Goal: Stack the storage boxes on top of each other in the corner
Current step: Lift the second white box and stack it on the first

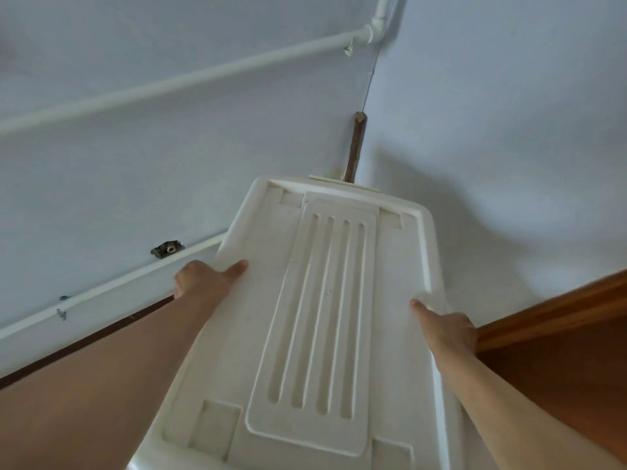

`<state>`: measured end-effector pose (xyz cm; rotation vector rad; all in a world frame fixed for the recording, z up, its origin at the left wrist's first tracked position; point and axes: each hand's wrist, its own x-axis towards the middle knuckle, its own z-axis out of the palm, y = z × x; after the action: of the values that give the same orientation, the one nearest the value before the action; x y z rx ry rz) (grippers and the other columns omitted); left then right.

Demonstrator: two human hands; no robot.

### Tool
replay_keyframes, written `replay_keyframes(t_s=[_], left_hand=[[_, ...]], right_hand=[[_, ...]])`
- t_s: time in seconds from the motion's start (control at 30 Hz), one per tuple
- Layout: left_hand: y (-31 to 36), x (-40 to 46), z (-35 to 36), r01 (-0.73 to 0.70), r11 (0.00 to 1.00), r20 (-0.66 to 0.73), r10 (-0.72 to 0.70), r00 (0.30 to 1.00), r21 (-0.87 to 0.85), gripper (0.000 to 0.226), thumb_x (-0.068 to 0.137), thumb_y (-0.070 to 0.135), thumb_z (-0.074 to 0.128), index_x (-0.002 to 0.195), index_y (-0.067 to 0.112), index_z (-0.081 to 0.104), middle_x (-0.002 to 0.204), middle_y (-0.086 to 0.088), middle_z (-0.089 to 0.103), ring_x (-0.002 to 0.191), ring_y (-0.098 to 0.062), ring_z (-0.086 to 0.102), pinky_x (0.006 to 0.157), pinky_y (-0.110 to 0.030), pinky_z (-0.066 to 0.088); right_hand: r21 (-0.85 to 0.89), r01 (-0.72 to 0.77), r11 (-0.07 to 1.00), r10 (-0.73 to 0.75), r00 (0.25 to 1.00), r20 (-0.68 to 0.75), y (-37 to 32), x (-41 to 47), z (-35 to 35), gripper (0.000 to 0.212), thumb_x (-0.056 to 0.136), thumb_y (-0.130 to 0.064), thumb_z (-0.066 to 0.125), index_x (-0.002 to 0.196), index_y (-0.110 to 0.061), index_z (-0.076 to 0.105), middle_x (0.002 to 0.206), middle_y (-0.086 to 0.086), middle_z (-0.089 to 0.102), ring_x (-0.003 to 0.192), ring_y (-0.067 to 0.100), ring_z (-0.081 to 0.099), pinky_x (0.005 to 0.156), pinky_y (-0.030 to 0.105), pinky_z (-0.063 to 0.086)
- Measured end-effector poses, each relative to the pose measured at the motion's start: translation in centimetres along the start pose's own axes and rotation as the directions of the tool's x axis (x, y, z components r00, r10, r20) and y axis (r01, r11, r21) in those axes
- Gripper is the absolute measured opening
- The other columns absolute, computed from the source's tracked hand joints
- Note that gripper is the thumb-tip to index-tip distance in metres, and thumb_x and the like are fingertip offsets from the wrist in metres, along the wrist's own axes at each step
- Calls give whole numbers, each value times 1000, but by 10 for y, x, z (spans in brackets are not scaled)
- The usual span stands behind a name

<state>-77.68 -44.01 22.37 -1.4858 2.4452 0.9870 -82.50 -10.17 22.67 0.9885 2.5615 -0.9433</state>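
A white plastic storage box [325, 300] with a ribbed lid fills the middle of the view, its far end close to the room's corner. My left hand [203, 279] grips its left edge, thumb lying on the lid and fingers curled under the rim. My right hand [448, 330] grips the right edge the same way, thumb on top. Behind its far end a sliver of another white edge [342, 182] peeks out. Whatever lies under the box is hidden.
Two pale blue walls meet at the corner [369, 89]. A white pipe [169, 83] runs along the left wall, with a white trim strip [101, 296] lower down. A brown stick [354, 144] stands in the corner. Brown wooden furniture [559, 334] is at the right.
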Motion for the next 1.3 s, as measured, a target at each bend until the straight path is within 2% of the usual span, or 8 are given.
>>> replay_keyframes(t_s=[0.13,0.3,0.43,0.6,0.73,0.9,1.13,1.3], left_hand=[[7,29,3,-56,997,19,55,998,45,70,66,63,70,94,-1,63,92,-16,65,88,-32,62,64,-33,44],[12,48,8,-126,982,29,123,992,144,69,68,64,67,92,0,57,70,-8,45,86,-33,59,57,-33,36],[13,65,12,-137,978,47,131,990,156,63,67,64,68,77,4,51,59,-5,41,52,-19,40,45,-29,29],[11,80,22,-135,982,36,131,991,129,59,66,62,70,70,6,53,60,-4,45,51,-15,38,46,-29,30],[10,89,26,-151,978,35,148,988,142,57,66,63,69,59,12,44,59,-4,46,51,-15,39,43,-27,27],[15,94,29,-133,986,40,129,991,98,56,64,61,72,63,9,50,60,-4,51,53,-17,45,44,-27,31],[16,83,31,-167,978,47,163,986,125,58,72,58,66,92,5,56,86,-13,61,82,-32,60,58,-34,42],[20,57,30,-221,952,22,222,975,210,74,81,47,64,133,4,33,129,-22,48,122,-38,45,98,-48,35]], right_hand=[[18,-33,999,33,999,-39,-3,-3,17,67,73,-54,67,102,7,61,100,22,64,84,34,59,65,30,41],[45,-56,997,58,997,-51,-3,-2,37,51,74,-55,65,85,-7,50,76,7,48,59,21,43,60,30,37],[32,-74,997,76,994,-73,-7,-1,46,58,73,-56,65,96,-4,56,81,7,47,72,26,46,63,32,40],[32,-94,995,96,993,-63,-9,3,57,65,72,-56,66,103,1,58,94,13,58,81,31,55,63,34,42],[36,-103,994,105,992,-68,-14,7,62,57,72,-55,66,93,-3,55,85,9,52,73,26,49,62,33,42],[-6,-101,995,101,993,-54,-18,12,63,69,76,-55,62,109,4,54,104,17,62,77,28,50,62,32,41],[-42,-32,999,31,999,-29,-13,10,66,66,83,-49,58,119,4,42,113,19,59,90,33,57,69,34,44],[-64,36,997,-31,996,79,-15,4,60,76,84,-41,62,136,2,26,131,21,49,113,37,52,78,36,42]])
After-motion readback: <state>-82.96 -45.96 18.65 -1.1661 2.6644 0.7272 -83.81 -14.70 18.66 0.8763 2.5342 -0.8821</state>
